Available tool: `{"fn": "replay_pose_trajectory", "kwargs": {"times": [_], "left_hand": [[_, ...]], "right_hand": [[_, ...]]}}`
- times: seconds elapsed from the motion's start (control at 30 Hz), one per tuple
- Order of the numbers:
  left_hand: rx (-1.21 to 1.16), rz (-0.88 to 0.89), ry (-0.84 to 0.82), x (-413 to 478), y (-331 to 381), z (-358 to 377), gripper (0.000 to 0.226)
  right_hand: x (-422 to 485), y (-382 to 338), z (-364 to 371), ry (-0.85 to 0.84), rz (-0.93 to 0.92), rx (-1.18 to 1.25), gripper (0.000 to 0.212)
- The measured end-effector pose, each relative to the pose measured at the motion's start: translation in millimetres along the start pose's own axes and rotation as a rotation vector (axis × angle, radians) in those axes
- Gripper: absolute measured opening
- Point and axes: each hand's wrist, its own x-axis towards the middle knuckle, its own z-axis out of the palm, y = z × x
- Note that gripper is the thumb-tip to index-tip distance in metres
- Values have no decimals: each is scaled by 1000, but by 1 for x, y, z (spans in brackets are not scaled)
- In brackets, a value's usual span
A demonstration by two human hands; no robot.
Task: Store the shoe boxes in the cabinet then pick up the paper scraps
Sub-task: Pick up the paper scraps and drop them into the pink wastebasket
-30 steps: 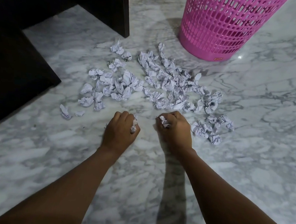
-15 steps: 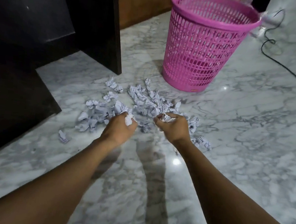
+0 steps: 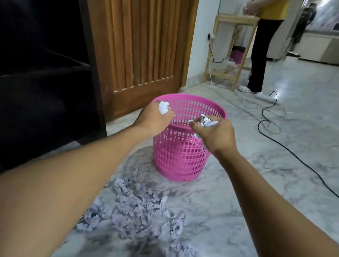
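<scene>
Gripping crumpled paper scraps [image 3: 163, 107] over the pink basket [image 3: 180, 156] rim, left hand [image 3: 155, 119] and right hand [image 3: 216, 133], fingers curled tight.

Crumpled white paper scraps [image 3: 141, 213] lie heaped on the marble floor [image 3: 240, 198] just before the pink basket [image 3: 180, 156], and more wads [image 3: 163, 107] are clutched in the left hand [image 3: 155, 118] and right hand [image 3: 216, 133] at its rim.

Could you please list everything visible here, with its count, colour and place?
paper scraps: many, white, heaped on floor nearer than basket
basket: one, pink, upright on floor
cabinet: one, dark, left
wooden door: one, brown, behind basket
cable: one, black, across floor, right
wooden stand: one, pale, far back
bystander: one, yellow top, beside stand
floor: grey-white marble
left hand: one, grips white scrap at basket rim
right hand: one, grips white scraps at basket rim
</scene>
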Motion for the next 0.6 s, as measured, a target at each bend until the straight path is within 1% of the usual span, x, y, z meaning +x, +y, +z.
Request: {"fn": "replay_pose_trajectory", "kwargs": {"times": [0.07,0.17,0.2,0.27,0.33,0.4,0.5,0.53,0.6], "left_hand": [[-12,-4,28,25,15,14,26],[-88,-17,107,60,22,36,14],[-134,-35,116,70,20,44,14],[-183,-44,102,93,10,62,10],[-166,-62,53,113,-6,78,6],[-100,-98,-54,131,-27,93,14],[216,-63,-388,143,-53,107,23],[282,-45,-467,145,-59,110,27],[287,4,-547,150,-66,114,33]], "right_hand": [[12,3,-8,30,-1,5,13],[28,13,-10,62,15,26,13],[32,18,-8,79,22,45,12],[46,30,-3,110,33,67,11],[61,43,3,149,38,29,12],[77,55,9,199,43,-14,11],[102,66,20,259,65,-68,10],[110,68,25,273,65,-91,11],[128,71,34,292,54,-144,12]]}}
